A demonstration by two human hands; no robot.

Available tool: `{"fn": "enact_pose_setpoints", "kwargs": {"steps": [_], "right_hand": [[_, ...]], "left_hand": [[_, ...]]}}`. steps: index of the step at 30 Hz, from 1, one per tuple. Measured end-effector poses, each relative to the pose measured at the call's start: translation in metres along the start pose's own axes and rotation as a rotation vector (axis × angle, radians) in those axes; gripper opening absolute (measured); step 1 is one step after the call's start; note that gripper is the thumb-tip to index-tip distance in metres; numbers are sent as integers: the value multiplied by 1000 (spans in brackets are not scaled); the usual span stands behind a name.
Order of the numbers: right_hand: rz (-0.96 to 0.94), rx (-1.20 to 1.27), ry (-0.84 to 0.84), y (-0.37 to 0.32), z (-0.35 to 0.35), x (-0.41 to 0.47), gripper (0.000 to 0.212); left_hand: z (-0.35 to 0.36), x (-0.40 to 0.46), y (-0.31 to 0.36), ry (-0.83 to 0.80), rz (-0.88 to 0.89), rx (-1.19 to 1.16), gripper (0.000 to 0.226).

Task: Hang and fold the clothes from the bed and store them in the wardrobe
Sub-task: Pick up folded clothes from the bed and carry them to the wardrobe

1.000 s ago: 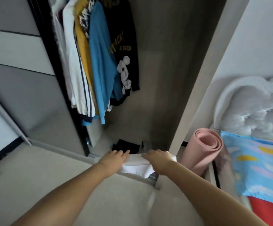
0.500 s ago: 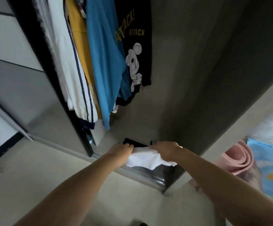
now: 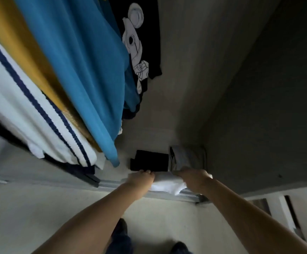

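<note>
two hands, left hand (image 3: pixel 143 177) and right hand (image 3: pixel 193 178), fingers grasping one folded white garment (image 3: pixel 165 186).

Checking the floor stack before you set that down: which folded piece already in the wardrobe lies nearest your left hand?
The black folded garment, just beyond the left hand. The grey folded one lies further right, above the right hand.
</note>
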State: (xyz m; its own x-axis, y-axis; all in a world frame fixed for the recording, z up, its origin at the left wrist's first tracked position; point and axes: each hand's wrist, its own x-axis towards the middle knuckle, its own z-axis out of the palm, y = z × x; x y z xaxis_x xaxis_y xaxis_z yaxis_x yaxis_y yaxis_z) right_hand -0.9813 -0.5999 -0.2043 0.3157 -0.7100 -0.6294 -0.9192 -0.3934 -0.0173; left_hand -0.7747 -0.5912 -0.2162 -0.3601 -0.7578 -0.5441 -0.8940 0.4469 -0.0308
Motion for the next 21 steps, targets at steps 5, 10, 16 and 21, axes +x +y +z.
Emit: {"fn": "enact_pose_setpoints", "kwargs": {"steps": [5,10,16,21], "right_hand": [[6,83,-20,-15,65,103,59],[-31,74,-17,-6,136,223,65],[33,88,69,17,180,339,61],[153,65,295,41,191,421,69]], "left_hand": [[77,85,-48,-61,21,36,47],[172,183,-78,-50,70,95,50],[233,299,-114,86,135,133,54],[246,387,-148,273,89,100,61]]}}
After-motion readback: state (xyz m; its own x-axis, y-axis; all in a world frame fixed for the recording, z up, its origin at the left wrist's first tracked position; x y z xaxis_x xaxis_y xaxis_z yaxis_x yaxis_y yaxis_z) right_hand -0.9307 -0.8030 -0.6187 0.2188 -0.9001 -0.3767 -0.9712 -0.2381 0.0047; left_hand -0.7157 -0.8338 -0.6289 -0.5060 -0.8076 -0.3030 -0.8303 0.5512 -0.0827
